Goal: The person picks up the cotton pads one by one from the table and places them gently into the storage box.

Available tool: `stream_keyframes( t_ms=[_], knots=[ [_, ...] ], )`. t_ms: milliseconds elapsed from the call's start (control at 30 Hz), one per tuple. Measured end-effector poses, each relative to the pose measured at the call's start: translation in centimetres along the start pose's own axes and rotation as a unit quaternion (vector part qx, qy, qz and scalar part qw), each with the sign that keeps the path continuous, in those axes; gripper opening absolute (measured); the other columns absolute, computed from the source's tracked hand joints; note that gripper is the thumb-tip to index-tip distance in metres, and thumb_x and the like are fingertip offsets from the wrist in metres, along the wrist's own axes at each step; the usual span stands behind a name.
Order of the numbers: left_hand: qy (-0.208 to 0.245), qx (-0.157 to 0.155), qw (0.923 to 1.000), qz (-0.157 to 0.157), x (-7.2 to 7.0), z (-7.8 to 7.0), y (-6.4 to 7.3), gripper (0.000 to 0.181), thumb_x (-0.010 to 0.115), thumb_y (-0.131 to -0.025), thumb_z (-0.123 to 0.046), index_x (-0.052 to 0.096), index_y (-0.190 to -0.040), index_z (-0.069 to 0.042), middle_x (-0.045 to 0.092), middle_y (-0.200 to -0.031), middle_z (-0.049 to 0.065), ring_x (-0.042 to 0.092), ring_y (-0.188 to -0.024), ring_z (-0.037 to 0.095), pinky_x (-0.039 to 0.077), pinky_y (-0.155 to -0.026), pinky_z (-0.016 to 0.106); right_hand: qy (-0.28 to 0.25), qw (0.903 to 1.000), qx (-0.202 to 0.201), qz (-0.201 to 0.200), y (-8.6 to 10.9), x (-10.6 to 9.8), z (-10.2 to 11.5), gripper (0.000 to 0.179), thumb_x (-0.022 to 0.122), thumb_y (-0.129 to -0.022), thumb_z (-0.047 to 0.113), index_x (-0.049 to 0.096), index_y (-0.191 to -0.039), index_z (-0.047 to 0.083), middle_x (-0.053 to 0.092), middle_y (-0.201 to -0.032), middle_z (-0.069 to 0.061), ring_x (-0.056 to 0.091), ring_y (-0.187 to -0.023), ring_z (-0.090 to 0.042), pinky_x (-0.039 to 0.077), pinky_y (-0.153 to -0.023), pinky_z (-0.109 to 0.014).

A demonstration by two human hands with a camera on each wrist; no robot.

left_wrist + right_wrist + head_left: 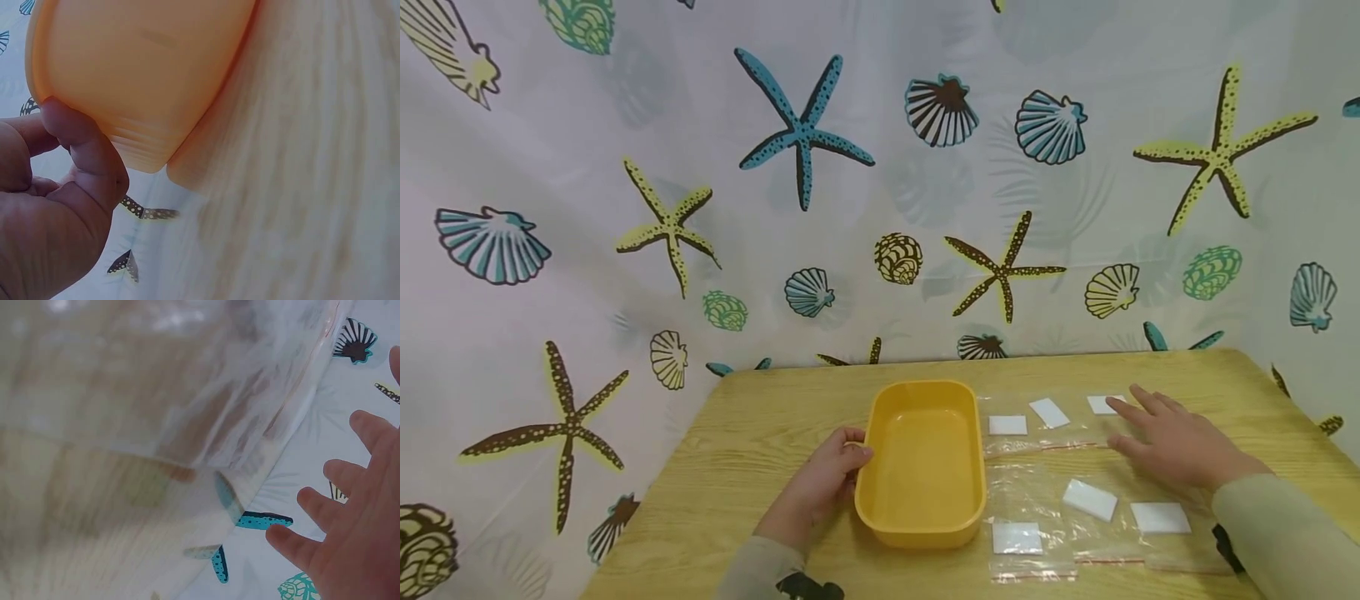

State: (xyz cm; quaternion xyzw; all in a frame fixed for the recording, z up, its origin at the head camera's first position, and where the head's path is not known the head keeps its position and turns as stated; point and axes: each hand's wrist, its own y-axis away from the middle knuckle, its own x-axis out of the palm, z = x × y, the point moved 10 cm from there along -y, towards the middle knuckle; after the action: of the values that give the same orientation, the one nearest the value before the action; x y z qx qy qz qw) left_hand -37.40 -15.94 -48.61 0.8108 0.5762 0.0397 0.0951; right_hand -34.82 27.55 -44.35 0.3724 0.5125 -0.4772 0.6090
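A yellow rectangular plastic tub (921,467) stands on the table, nothing inside it. My left hand (826,477) grips its left rim, thumb on top; in the left wrist view the fingers curl at the tub's edge (144,75). To the tub's right lie several clear zip bags (1037,492) with red seal lines, each showing a white rectangle (1090,500). My right hand (1176,442) hovers over the bags at the right, fingers spread, fingertips close to a white rectangle (1101,405) at the back. In the right wrist view clear plastic (187,381) fills the upper left, apart from the spread fingers (294,547).
The wooden table (760,417) has its back edge against a white curtain (865,192) printed with starfish and shells. The curtain also hangs along the left and right sides. Bare wood shows left of the tub.
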Motion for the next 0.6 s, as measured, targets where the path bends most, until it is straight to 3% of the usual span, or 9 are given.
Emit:
stream_keyframes(
  t_ms=[267, 600],
  knots=[
    [-0.012, -0.004, 0.9999, -0.011, -0.4, 0.0, 0.1, 0.039, 0.056, -0.105, -0.022, 0.039, -0.137, -0.005, 0.061, -0.103, 0.01, 0.056, -0.075, 0.017, 0.047, -0.062, 0.026, -0.023, 0.9995, -0.002, 0.02, -1.5, 0.4, -0.5, 0.075, 0.047, -0.101, 0.061, 0.039, -0.156, 0.01, 0.025, -0.158, -0.033, 0.028, -0.137, -0.061, 0.032, -0.098, -0.076],
    [-0.001, 0.002, 1.0, -0.002, -0.1, -0.1, 0.3, 0.039, 0.055, -0.105, -0.018, 0.038, -0.137, -0.003, 0.061, -0.102, 0.009, 0.058, -0.075, 0.016, 0.049, -0.063, 0.025, -0.009, 0.9991, 0.001, 0.04, -2.5, 1.1, -1.0, 0.079, 0.047, -0.099, 0.064, 0.036, -0.157, 0.011, 0.025, -0.158, -0.033, 0.028, -0.136, -0.063, 0.03, -0.098, -0.077]
  ],
)
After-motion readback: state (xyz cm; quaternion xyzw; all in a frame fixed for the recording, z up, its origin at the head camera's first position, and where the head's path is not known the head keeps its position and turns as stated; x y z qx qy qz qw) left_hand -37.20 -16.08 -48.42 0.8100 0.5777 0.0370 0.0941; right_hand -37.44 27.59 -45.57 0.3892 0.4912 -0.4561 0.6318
